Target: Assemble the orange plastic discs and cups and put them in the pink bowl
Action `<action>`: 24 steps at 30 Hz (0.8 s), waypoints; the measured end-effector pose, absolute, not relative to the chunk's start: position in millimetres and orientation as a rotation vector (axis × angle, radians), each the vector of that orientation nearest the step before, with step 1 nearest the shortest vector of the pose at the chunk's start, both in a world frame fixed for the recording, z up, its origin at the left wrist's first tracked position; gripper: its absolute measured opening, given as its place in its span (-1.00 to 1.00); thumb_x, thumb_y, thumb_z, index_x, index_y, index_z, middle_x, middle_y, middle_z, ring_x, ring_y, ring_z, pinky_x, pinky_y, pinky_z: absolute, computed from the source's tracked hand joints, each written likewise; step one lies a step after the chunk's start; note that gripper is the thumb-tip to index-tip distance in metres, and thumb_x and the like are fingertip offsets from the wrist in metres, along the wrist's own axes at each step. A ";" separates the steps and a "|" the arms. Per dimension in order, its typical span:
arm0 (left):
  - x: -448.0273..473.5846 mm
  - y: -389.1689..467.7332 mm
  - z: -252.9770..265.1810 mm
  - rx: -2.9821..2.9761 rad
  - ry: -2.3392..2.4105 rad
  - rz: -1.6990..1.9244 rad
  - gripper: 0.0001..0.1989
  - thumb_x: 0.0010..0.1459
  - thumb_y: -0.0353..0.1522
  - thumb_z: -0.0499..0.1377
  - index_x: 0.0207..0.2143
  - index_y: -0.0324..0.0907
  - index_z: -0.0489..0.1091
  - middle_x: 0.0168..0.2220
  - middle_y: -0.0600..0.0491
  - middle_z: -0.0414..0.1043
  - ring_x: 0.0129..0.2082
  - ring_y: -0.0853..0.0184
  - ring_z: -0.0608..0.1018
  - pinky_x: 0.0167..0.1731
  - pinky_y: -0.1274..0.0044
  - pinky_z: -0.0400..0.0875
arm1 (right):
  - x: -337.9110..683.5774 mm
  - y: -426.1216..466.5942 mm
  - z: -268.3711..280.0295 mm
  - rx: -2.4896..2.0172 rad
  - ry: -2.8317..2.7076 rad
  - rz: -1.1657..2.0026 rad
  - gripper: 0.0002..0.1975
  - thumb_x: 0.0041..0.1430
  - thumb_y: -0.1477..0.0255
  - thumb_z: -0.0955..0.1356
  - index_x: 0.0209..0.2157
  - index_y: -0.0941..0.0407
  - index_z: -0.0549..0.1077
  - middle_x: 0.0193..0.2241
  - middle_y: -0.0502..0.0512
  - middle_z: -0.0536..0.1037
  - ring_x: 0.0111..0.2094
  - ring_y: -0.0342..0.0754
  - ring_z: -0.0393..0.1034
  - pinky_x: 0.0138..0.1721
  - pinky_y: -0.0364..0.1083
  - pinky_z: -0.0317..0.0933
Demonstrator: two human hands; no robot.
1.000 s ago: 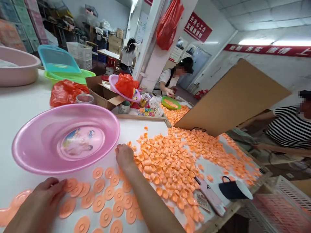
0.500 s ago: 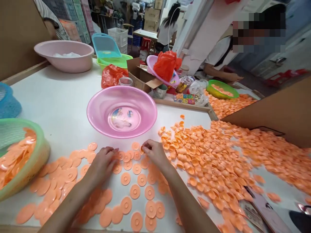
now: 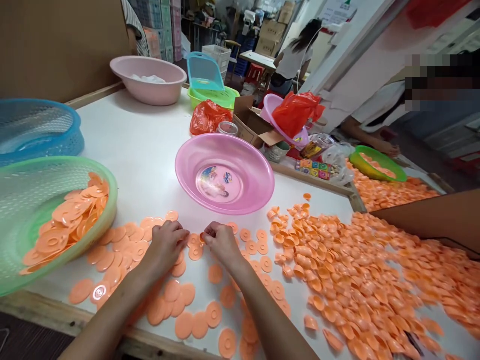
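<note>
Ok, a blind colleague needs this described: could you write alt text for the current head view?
A person's right hand pinches a small orange piece beside their left hand, over flat orange discs on a white table. A bright pink basin stands beyond, a green basket of discs at left, a heap of orange cups at right.

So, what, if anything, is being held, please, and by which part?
The right hand pinches an orange cup, exact spot hidden; for the left hand, I cannot tell.

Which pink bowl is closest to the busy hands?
The shiny pink bowl with a picture inside, just beyond the left hand and right hand. The paler pink bowl and tilted bowl with a red bag sit farther back.
</note>
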State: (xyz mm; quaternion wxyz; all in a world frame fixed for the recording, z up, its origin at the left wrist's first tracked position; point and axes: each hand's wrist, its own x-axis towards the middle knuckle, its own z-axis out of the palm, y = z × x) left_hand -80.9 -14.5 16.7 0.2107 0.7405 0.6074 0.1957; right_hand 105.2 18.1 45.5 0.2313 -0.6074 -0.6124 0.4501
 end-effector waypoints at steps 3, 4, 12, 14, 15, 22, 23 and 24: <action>-77.4 -12.7 10.4 2.073 1.672 0.592 -0.85 0.17 -0.42 0.16 -0.37 -0.08 0.55 -0.28 0.03 0.49 -0.19 0.24 0.43 -0.25 0.37 0.06 | 95.9 18.5 39.6 -1.720 -1.741 1.177 -0.89 -0.03 0.56 0.32 -0.57 0.11 0.43 -0.61 -0.03 0.49 -0.50 -0.13 0.38 -0.43 -0.19 0.18; -75.4 -12.2 8.9 2.076 1.667 0.610 -0.85 0.16 -0.43 0.17 -0.39 -0.09 0.55 -0.30 0.03 0.48 -0.21 0.25 0.43 -0.25 0.38 0.06 | 93.6 19.0 38.0 -1.730 -1.767 1.150 -0.88 -0.04 0.57 0.32 -0.57 0.11 0.43 -0.60 -0.02 0.50 -0.50 -0.13 0.38 -0.43 -0.18 0.18; -72.6 -10.6 22.9 2.018 1.631 0.602 -0.75 0.17 -0.48 0.12 -0.42 -0.08 0.58 -0.34 0.02 0.50 -0.21 0.24 0.45 -0.24 0.37 0.11 | 83.7 17.1 36.9 -1.692 -1.927 1.026 -0.84 -0.05 0.63 0.29 -0.59 0.10 0.37 -0.61 -0.02 0.48 -0.54 -0.14 0.33 -0.49 -0.19 0.09; -71.0 -8.5 32.8 1.841 1.650 0.597 -0.76 0.16 -0.46 0.11 -0.36 -0.10 0.59 -0.33 0.00 0.53 -0.21 0.23 0.48 -0.21 0.39 0.19 | 83.7 14.4 36.9 -1.664 -1.938 1.014 -0.82 -0.06 0.64 0.28 -0.60 0.10 0.35 -0.61 -0.02 0.48 -0.54 -0.14 0.32 -0.49 -0.19 0.08; -68.9 -6.8 37.4 1.720 1.655 0.591 -0.78 0.14 -0.45 0.12 -0.32 -0.12 0.58 -0.34 0.00 0.54 -0.24 0.24 0.50 -0.23 0.41 0.24 | 84.0 13.3 36.7 -1.654 -1.939 1.011 -0.82 -0.06 0.65 0.27 -0.59 0.10 0.35 -0.61 -0.02 0.47 -0.54 -0.14 0.32 -0.49 -0.19 0.08; -48.4 25.2 49.7 1.288 1.632 0.518 -0.80 -0.02 -0.57 0.09 -0.40 -0.22 0.49 -0.57 0.11 0.50 -0.67 0.43 0.49 -0.60 0.61 0.30 | 87.3 27.3 31.6 -1.697 -1.827 0.951 -0.87 -0.03 0.56 0.28 -0.58 0.08 0.33 -0.61 -0.04 0.45 -0.52 -0.12 0.31 -0.47 -0.18 0.10; -47.6 31.5 49.7 1.260 1.633 0.515 -0.81 -0.04 -0.57 0.10 -0.43 -0.22 0.47 -0.59 0.12 0.50 -0.68 0.44 0.48 -0.62 0.62 0.30 | 87.5 31.8 30.7 -1.706 -1.810 0.949 -0.87 -0.03 0.55 0.29 -0.58 0.08 0.32 -0.62 -0.05 0.44 -0.53 -0.12 0.30 -0.47 -0.17 0.10; -47.6 37.2 49.8 1.237 1.634 0.508 -0.84 -0.05 -0.58 0.11 -0.46 -0.22 0.45 -0.61 0.12 0.49 -0.69 0.43 0.48 -0.63 0.63 0.29 | 87.5 36.0 29.7 -1.709 -1.797 0.962 -0.87 -0.04 0.54 0.29 -0.59 0.08 0.32 -0.63 -0.06 0.42 -0.53 -0.12 0.29 -0.48 -0.17 0.09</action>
